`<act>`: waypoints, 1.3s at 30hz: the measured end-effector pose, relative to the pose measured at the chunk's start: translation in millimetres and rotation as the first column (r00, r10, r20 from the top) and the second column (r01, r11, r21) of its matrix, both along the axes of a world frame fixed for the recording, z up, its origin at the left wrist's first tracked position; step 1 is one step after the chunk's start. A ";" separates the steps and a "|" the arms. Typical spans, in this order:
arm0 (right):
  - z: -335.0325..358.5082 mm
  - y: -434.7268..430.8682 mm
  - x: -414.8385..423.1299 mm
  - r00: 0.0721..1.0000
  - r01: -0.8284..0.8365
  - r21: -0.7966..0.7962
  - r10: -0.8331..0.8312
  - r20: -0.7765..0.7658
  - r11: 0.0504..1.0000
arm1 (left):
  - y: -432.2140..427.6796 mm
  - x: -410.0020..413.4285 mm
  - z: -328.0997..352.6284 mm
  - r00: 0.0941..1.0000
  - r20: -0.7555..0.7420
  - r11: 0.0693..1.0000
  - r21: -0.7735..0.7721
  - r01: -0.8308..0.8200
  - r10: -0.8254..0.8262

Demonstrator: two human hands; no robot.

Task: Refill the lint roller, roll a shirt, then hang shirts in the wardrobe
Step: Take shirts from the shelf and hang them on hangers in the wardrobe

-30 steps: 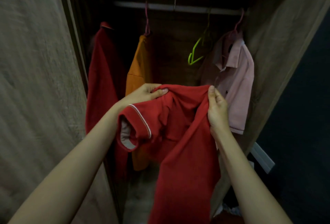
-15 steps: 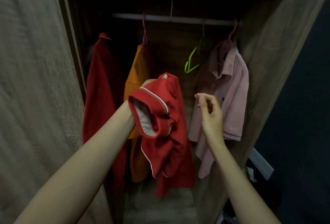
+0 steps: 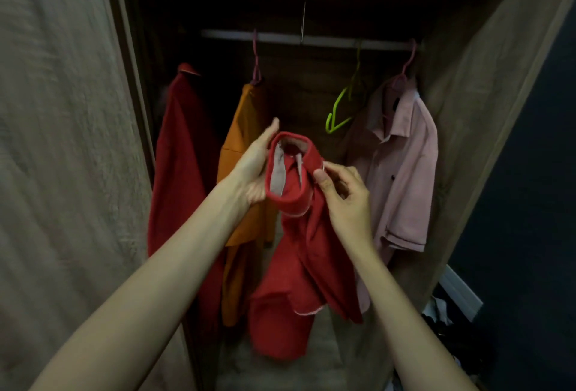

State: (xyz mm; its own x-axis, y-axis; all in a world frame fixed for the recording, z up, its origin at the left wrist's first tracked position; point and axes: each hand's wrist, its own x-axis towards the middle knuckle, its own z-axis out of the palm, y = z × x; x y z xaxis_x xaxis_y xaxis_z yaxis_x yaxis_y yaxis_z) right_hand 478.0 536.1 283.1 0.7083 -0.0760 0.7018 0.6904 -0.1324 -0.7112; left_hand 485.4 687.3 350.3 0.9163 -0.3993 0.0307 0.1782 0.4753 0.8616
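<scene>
I hold a red polo shirt [image 3: 299, 253] up in front of the open wardrobe. My left hand [image 3: 257, 169] supports the collar end from the left side, palm against the fabric. My right hand [image 3: 344, 200] pinches the collar's right edge between thumb and fingers. The shirt's body hangs down bunched below both hands. An empty green hanger [image 3: 341, 110] hangs on the rail [image 3: 327, 41] just above and right of my hands.
On the rail hang a dark red shirt [image 3: 180, 156], an orange shirt [image 3: 243, 147] and a pink shirt [image 3: 402, 166]. The wooden wardrobe door [image 3: 62, 141] stands open at left. Clutter lies on the floor at lower right [image 3: 442, 319].
My right hand let go of the shirt, then came back and took hold of the collar. My left hand turned the collar end upward. The view tilted up slightly.
</scene>
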 end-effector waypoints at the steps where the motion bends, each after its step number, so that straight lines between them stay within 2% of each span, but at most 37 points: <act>1: 0.0 0.8 4.5 1.000 0.020 0.005 -0.020 -0.001 1.000 | -0.1 -3.5 0.7 0.999 0.027 0.999 -0.020 0.040 -0.039; 2: 1.2 2.2 8.9 1.000 0.027 0.010 -0.027 -0.011 1.000 | 0.9 -2.6 -2.4 0.997 0.053 0.998 -0.022 0.055 -0.054; 6: 8.9 4.2 19.7 0.988 -0.084 0.116 0.098 -0.119 0.990 | -1.8 5.7 -14.7 0.985 0.137 0.983 0.141 -0.121 0.102; 9: 16.4 -3.5 23.5 0.945 -0.160 0.237 0.218 -0.243 0.958 | 3.9 4.7 -11.5 0.979 0.145 0.973 0.156 -0.167 0.145; 11: 23.4 -13.6 24.4 0.909 -0.203 0.304 0.294 -0.294 0.931 | 10.8 7.5 -8.3 0.967 0.197 0.946 0.249 -0.210 0.163; 13: 29.8 -25.5 25.3 0.889 -0.222 0.307 0.322 -0.327 0.925 | 16.4 9.8 -4.8 0.953 0.272 0.911 0.343 -0.229 0.137; 15: 33.7 -37.1 26.2 0.888 -0.226 0.245 0.303 -0.347 0.943 | 22.0 12.8 -1.0 0.937 0.335 0.865 0.436 -0.249 0.100; 19: 36.2 -49.0 30.0 0.906 -0.192 0.132 0.227 -0.357 0.972 | 27.5 17.3 8.8 0.896 0.437 0.722 0.595 -0.353 0.078; 24: 41.6 -51.7 30.5 0.914 -0.155 0.194 0.216 -0.344 0.969 | 32.5 17.1 17.9 0.846 0.531 0.550 0.694 -0.465 0.046; 27: 41.8 -50.3 30.7 0.910 -0.144 0.256 0.230 -0.345 0.956 | 42.4 17.5 17.3 0.788 0.613 0.451 0.718 -0.530 -0.051; 29: 42.0 -49.1 30.3 0.905 -0.140 0.304 0.247 -0.347 0.942 | 49.3 18.4 12.1 0.721 0.682 0.298 0.718 -0.629 -0.122; 32: 39.7 -53.4 32.4 0.907 -0.134 0.346 0.255 -0.335 0.929 | 66.1 22.7 -1.2 0.594 0.787 0.032 0.607 -0.794 -0.169; 34: 37.4 -57.6 34.3 0.900 -0.148 0.371 0.280 -0.334 0.917 | 75.9 20.2 -9.9 0.503 0.850 -0.074 0.498 -0.864 -0.158; 35: 36.6 -58.2 34.3 0.896 -0.155 0.375 0.290 -0.336 0.914 | 77.2 17.2 -12.7 0.480 0.870 -0.087 0.472 -0.877 -0.117; 36: 36.2 -57.3 34.0 0.896 -0.157 0.371 0.290 -0.337 0.915 | 76.8 15.4 -14.8 0.495 0.868 -0.069 0.491 -0.868 -0.047; 37: 35.4 -56.2 34.4 0.897 -0.152 0.362 0.282 -0.340 0.920 | 76.3 13.7 -16.2 0.547 0.836 0.005 0.547 -0.837 0.044; 38: 35.0 -54.8 34.3 0.899 -0.149 0.359 0.277 -0.340 0.922 | 76.1 13.2 -17.2 0.647 0.750 0.153 0.629 -0.762 0.141; 39: 34.9 -53.8 34.5 0.899 -0.145 0.363 0.275 -0.340 0.921 | 76.3 12.3 -18.1 0.757 0.621 0.344 0.678 -0.649 0.205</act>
State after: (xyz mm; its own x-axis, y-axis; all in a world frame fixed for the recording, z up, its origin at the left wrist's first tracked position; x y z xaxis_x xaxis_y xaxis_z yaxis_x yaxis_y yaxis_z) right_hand 512.5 482.2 318.0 0.9375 -0.0695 0.3410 0.3469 0.2651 -0.8997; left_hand 497.7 763.6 332.2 0.9504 0.0221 0.3101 -0.2382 -0.5892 0.7721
